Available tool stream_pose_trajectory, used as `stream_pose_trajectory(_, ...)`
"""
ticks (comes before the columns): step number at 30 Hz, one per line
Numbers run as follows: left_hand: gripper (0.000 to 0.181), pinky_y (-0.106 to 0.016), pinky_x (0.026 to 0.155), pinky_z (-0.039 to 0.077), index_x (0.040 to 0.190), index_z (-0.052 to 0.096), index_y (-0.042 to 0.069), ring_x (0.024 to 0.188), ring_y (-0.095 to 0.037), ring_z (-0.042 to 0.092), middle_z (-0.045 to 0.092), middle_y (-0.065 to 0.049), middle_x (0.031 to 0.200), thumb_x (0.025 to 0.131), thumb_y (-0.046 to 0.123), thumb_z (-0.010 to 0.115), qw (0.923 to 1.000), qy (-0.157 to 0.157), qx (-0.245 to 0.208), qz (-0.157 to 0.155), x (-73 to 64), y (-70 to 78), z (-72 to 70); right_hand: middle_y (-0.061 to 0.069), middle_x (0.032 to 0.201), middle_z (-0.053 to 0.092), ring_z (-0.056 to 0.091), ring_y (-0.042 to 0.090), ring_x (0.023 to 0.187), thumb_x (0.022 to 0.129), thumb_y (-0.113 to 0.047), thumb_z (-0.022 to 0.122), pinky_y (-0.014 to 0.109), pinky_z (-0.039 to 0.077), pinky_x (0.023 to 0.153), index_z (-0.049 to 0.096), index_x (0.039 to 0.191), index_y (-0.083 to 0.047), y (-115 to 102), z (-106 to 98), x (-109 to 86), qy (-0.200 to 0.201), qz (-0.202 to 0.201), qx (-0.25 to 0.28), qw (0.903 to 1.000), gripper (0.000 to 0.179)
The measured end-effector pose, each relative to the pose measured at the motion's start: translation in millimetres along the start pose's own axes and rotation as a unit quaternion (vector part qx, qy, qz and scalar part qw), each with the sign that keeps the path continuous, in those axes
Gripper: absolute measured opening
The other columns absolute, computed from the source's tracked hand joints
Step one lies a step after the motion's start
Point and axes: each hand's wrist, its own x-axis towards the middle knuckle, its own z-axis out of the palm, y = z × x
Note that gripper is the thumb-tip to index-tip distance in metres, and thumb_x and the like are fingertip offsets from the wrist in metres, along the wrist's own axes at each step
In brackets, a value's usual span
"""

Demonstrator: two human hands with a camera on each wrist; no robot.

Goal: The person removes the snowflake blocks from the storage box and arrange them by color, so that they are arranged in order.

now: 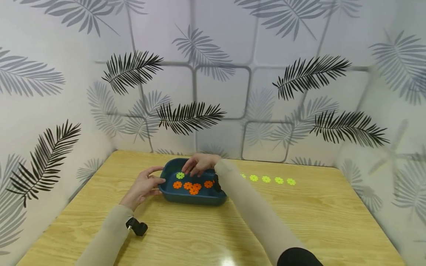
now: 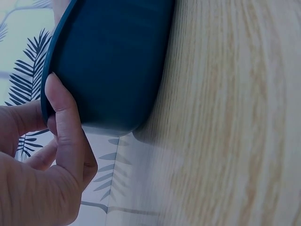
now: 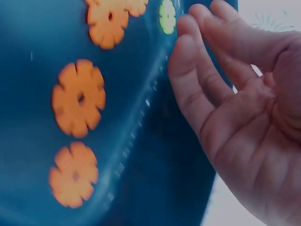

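Observation:
A dark blue plastic basin [image 1: 194,199] stands on the table. My left hand [image 1: 144,186] grips its left end, and in the left wrist view the fingers pinch the rim of the basin [image 2: 113,70]. Inside lie several orange flower-shaped discs [image 1: 177,184] and one yellow-green flower-shaped disc [image 1: 180,175]. My right hand [image 1: 201,163] reaches over the basin's far side, its fingertips just right of the yellow-green disc. From the right wrist, the fingers look loosely bent with nothing between them, close by the yellow-green disc [image 3: 167,18].
Several yellow-green flower discs [image 1: 266,179] lie in a row on the wooden table [image 1: 299,218], right of the basin and partly behind my right forearm. A wall with a leaf pattern [image 1: 219,92] rises behind the table's back edge.

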Motion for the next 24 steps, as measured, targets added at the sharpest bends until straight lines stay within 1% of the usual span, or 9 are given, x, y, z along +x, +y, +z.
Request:
stream_pose_trajectory(2,0.061,-0.030,0.059,0.060,0.148,0.040,0.012,0.075,-0.020,0.069,0.065,-0.012,0.097,0.093,0.004,0.063,1.0000,-0.001,0.000,0.002,0.1,1.1,0.7,0.015,0.132,0.061,0.063,0.029,0.112,0.095,0.009,0.051,0.024,0.054,0.070,0.058,0.134,-0.002,1.2,4.0,2.7,-0.001,-0.002,0.004,1.0000,0.041)
stream_pose_trajectory(5,0.060,-0.029,0.059,0.060,0.148,0.041,0.012,0.076,-0.019,0.069,0.065,-0.013,0.099,0.093,0.004,0.063,1.0000,0.000,0.003,0.007,-1.9,3.6,2.7,0.014,0.137,0.059,0.061,0.030,0.111,0.095,0.012,0.047,0.023,0.053,0.069,0.057,0.137,-0.003,3.3,9.0,6.3,0.001,-0.005,-0.001,1.0000,0.045)
stream_pose_trajectory(9,0.058,-0.029,0.060,0.060,0.148,0.041,0.013,0.078,-0.020,0.070,0.065,-0.015,0.102,0.094,0.005,0.063,0.9999,0.000,0.006,0.010,-5.2,5.2,4.9,0.009,0.142,0.055,0.059,0.021,0.100,0.096,0.012,0.046,0.024,0.050,0.069,0.055,0.139,-0.007,6.4,13.4,9.8,0.003,0.004,-0.018,0.9998,0.048)
stream_pose_trajectory(11,0.058,-0.029,0.060,0.060,0.148,0.041,0.013,0.078,-0.020,0.070,0.064,-0.014,0.102,0.094,0.005,0.063,0.9999,-0.001,0.006,0.011,-5.9,5.0,5.2,0.008,0.145,0.052,0.056,0.018,0.096,0.096,0.014,0.044,0.025,0.048,0.068,0.054,0.141,-0.008,7.3,14.9,11.0,-0.004,0.010,-0.022,0.9997,0.051)
stream_pose_trajectory(13,0.058,-0.029,0.060,0.059,0.147,0.042,0.013,0.078,-0.020,0.070,0.063,-0.013,0.100,0.094,0.005,0.062,0.9999,-0.001,0.005,0.010,-5.8,4.6,5.0,0.008,0.148,0.050,0.054,0.017,0.092,0.095,0.015,0.043,0.025,0.047,0.066,0.052,0.142,-0.008,8.6,15.8,11.9,-0.011,0.011,-0.032,0.9994,0.054)
stream_pose_trajectory(16,0.058,-0.028,0.059,0.059,0.147,0.041,0.013,0.077,-0.019,0.069,0.063,-0.012,0.098,0.094,0.005,0.063,0.9999,-0.001,0.003,0.010,-4.9,4.1,4.4,0.009,0.147,0.050,0.056,0.018,0.093,0.094,0.016,0.043,0.026,0.047,0.066,0.053,0.141,-0.006,10.0,16.7,12.4,-0.017,-0.001,-0.047,0.9987,0.054)
stream_pose_trajectory(18,0.059,-0.027,0.058,0.059,0.147,0.041,0.013,0.076,-0.019,0.069,0.063,-0.011,0.097,0.093,0.005,0.063,0.9999,0.001,0.001,0.010,-4.3,4.0,3.8,0.009,0.141,0.056,0.059,0.018,0.096,0.094,0.015,0.047,0.026,0.049,0.068,0.057,0.138,-0.006,11.7,17.1,12.2,-0.005,-0.006,-0.057,0.9984,0.050)
stream_pose_trajectory(21,0.059,-0.026,0.057,0.058,0.148,0.041,0.013,0.074,-0.018,0.068,0.063,-0.010,0.097,0.094,0.005,0.063,1.0000,0.002,-0.001,0.009,-3.6,3.0,2.8,0.010,0.130,0.064,0.063,0.019,0.100,0.093,0.012,0.052,0.026,0.052,0.069,0.062,0.132,-0.007,15.0,19.0,12.1,0.026,-0.005,-0.055,0.9982,0.045)
stream_pose_trajectory(24,0.059,-0.026,0.056,0.058,0.148,0.040,0.014,0.075,-0.018,0.068,0.064,-0.010,0.097,0.094,0.005,0.062,1.0000,0.000,-0.002,0.005,-3.3,1.6,1.7,0.010,0.130,0.064,0.063,0.015,0.098,0.093,0.009,0.056,0.025,0.052,0.068,0.063,0.131,-0.009,19.4,21.6,13.3,0.051,-0.006,-0.059,0.9970,0.043)
